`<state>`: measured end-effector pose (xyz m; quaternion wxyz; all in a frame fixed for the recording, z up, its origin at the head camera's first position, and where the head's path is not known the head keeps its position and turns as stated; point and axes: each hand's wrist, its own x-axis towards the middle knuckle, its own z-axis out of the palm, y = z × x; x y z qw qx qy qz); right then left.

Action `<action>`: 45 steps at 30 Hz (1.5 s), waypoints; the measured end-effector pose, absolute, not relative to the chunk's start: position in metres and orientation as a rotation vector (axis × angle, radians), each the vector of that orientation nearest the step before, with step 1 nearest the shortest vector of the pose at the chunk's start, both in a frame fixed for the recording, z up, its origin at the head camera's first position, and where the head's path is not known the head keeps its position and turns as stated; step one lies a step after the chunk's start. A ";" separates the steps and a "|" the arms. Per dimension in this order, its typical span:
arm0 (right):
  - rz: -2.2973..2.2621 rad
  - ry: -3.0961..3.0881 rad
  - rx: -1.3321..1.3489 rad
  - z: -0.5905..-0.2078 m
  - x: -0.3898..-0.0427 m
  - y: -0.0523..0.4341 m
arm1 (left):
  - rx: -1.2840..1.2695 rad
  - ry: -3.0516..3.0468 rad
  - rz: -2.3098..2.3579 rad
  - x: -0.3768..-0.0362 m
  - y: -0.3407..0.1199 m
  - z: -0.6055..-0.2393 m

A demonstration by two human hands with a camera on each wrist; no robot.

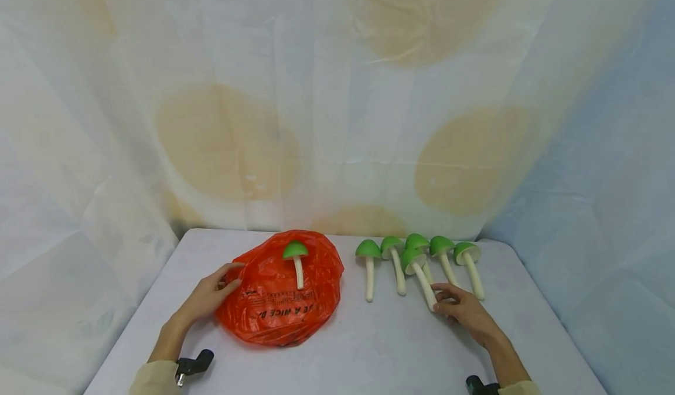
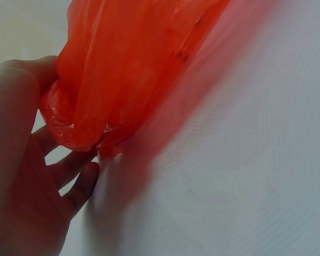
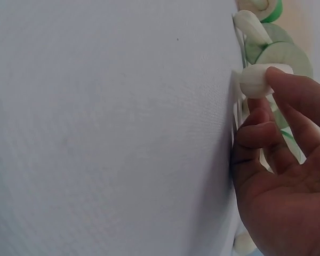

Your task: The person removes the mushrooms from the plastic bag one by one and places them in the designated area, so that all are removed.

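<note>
Head view shows the right hand [image 1: 464, 310] pinching a mushroom [image 1: 420, 275] stem near the tabletop's [image 1: 379, 348] right side. Left hand [image 1: 211, 295] grips the bag [image 1: 279, 292] edge; best lift the mushroom straight, clear of its neighbours.

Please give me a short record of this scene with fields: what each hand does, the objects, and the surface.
left hand: left hand grips the edge of the orange plastic bag
right hand: right hand pinches the stem end of one green mushroom
on bag: one mushroom on bag
beside: row of other mushrooms
surface: white table
</note>
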<state>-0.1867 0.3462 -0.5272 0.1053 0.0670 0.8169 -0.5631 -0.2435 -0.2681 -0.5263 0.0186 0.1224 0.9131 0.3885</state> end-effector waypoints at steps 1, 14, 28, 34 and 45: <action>-1.651 2.410 0.201 -0.527 -0.186 0.346 | 0.382 2.840 1.205 -0.243 -0.268 -0.527; -1.631 2.417 0.211 -0.527 -0.185 0.345 | 0.381 2.833 1.203 -0.242 -0.270 -0.527; -1.624 2.478 0.095 -0.515 -0.196 0.349 | 0.363 2.831 1.215 -0.243 -0.269 -0.529; -1.665 2.460 -0.027 -0.496 -0.202 0.335 | 0.371 2.834 1.217 -0.245 -0.269 -0.532; -1.693 2.415 -0.242 -0.480 -0.220 0.290 | 0.369 2.828 1.220 -0.246 -0.269 -0.531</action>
